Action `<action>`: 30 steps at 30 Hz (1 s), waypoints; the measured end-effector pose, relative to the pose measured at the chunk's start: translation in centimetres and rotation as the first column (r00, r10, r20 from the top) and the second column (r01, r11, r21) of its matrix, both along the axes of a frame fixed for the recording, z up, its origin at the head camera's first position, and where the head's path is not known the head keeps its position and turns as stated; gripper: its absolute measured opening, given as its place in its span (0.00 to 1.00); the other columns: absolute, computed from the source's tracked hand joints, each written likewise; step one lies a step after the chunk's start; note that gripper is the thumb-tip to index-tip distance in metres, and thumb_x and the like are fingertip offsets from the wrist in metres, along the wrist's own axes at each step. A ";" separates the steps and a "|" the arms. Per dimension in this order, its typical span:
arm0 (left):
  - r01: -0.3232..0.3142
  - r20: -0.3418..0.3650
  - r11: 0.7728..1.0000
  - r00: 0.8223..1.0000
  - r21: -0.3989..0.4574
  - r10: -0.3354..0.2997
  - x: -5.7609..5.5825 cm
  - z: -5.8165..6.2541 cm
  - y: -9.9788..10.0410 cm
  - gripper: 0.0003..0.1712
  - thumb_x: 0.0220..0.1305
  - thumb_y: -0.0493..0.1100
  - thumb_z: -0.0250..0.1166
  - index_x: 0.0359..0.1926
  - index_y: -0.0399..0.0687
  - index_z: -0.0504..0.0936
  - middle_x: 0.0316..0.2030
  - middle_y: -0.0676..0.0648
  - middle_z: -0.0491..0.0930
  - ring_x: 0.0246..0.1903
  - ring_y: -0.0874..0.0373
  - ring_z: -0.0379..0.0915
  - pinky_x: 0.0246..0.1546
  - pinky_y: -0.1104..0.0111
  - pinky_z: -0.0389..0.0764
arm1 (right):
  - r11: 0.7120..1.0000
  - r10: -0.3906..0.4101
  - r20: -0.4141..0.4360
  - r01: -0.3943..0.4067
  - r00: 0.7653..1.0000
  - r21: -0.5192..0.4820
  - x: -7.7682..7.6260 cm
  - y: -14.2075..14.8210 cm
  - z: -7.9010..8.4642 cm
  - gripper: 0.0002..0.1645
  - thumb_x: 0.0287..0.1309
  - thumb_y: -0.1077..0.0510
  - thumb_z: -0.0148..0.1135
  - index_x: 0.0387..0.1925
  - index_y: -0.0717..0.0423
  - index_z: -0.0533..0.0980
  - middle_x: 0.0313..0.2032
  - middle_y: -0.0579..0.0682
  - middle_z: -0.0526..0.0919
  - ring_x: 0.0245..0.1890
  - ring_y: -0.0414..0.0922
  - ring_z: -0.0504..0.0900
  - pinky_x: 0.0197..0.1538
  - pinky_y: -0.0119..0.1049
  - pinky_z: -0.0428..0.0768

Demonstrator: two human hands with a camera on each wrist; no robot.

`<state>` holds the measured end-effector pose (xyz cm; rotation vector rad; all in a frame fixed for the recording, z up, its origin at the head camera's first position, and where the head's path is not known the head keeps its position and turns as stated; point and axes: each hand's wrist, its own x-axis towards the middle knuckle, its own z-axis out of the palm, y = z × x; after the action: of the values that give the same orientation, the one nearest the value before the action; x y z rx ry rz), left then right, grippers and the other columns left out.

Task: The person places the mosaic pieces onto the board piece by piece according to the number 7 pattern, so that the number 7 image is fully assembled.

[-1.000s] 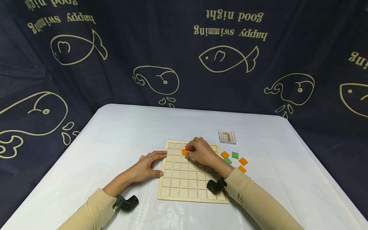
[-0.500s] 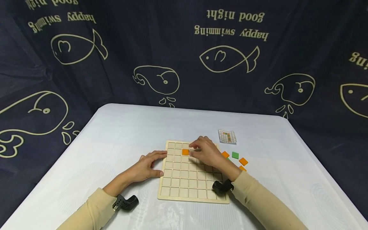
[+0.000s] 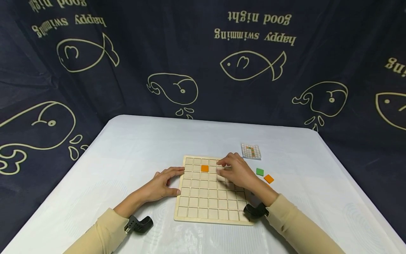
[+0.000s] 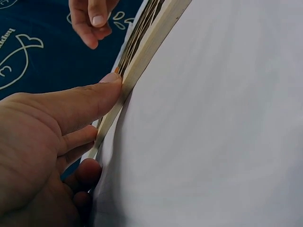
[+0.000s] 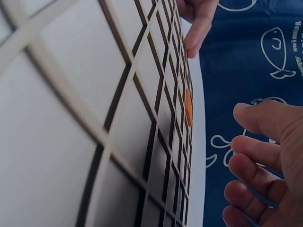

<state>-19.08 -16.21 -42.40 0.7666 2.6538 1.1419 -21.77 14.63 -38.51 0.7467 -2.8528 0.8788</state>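
Observation:
A wooden grid board (image 3: 203, 211) lies on the white table with one orange square tile (image 3: 204, 168) set in a cell of its second row from the far side. My left hand (image 3: 163, 184) rests at the board's left edge; in the left wrist view its thumb and fingertips touch the wooden rim (image 4: 147, 52). Over the board's upper right part hovers my right hand (image 3: 236, 172), fingers loosely bent and holding nothing. The right wrist view shows a gap between that hand's thumb (image 5: 255, 118) and the fingers, with the orange tile in the grid beyond.
Right of the board lie a green tile (image 3: 259, 171) and an orange tile (image 3: 269, 179); my right hand and forearm hide the table just left of them. A small card (image 3: 251, 151) with a coloured grid pattern lies beyond the board's far right corner. A dark printed curtain (image 3: 203, 91) hangs behind the table.
My right hand has let go of the orange tile in the grid and moved away to the right, its forearm now covering several loose tiles. The left hand has stayed in place.

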 end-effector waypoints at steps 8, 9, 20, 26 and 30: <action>0.002 -0.009 1.000 1.000 -0.009 -0.002 0.0 0.0 0.0 0.39 0.54 0.51 0.69 0.66 0.50 0.67 0.70 0.50 0.60 0.33 0.63 0.63 0.48 0.54 0.50 | 1.000 0.003 -0.038 -0.003 0.999 -0.004 0.5 1.2 -0.1 0.17 0.55 0.51 0.66 0.45 0.54 0.81 0.36 0.48 0.78 0.38 0.45 0.68 0.44 0.40 0.65; 0.001 -0.010 1.000 1.000 -0.010 -0.002 0.0 0.0 0.0 0.39 0.54 0.51 0.69 0.66 0.50 0.67 0.70 0.51 0.60 0.32 0.63 0.63 0.47 0.55 0.50 | 1.000 0.001 -0.033 -0.001 0.999 -0.007 0.6 1.3 0.0 0.17 0.55 0.51 0.66 0.45 0.54 0.81 0.36 0.48 0.78 0.38 0.45 0.68 0.45 0.41 0.65; -0.009 0.015 1.000 1.000 0.006 0.009 0.0 0.1 0.0 0.39 0.54 0.49 0.70 0.66 0.51 0.67 0.70 0.53 0.60 0.42 0.59 0.64 0.53 0.50 0.48 | 0.999 -0.051 -0.042 0.051 0.998 -0.017 1.7 3.2 0.1 0.17 0.53 0.52 0.68 0.44 0.53 0.81 0.35 0.47 0.77 0.38 0.45 0.69 0.42 0.37 0.67; -0.004 0.009 1.000 1.000 -0.010 0.004 0.1 0.2 0.0 0.39 0.54 0.49 0.70 0.67 0.50 0.67 0.70 0.52 0.60 0.34 0.62 0.64 0.45 0.59 0.50 | 0.998 -0.061 -0.053 0.060 0.997 -0.018 2.2 4.3 0.0 0.17 0.52 0.52 0.68 0.44 0.53 0.81 0.35 0.48 0.77 0.36 0.45 0.66 0.41 0.37 0.63; 0.001 0.005 1.000 1.000 -0.014 -0.001 0.0 0.2 0.0 0.39 0.54 0.50 0.70 0.66 0.50 0.67 0.70 0.52 0.60 0.34 0.62 0.64 0.43 0.61 0.50 | 0.996 -0.091 -0.044 0.091 0.995 -0.008 2.6 4.9 -0.3 0.17 0.52 0.52 0.69 0.45 0.51 0.81 0.35 0.46 0.77 0.38 0.44 0.68 0.41 0.36 0.66</action>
<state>-19.03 -16.23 -42.24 0.7621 2.6539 1.1220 -19.15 19.57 -38.84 0.6222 -2.8192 0.8478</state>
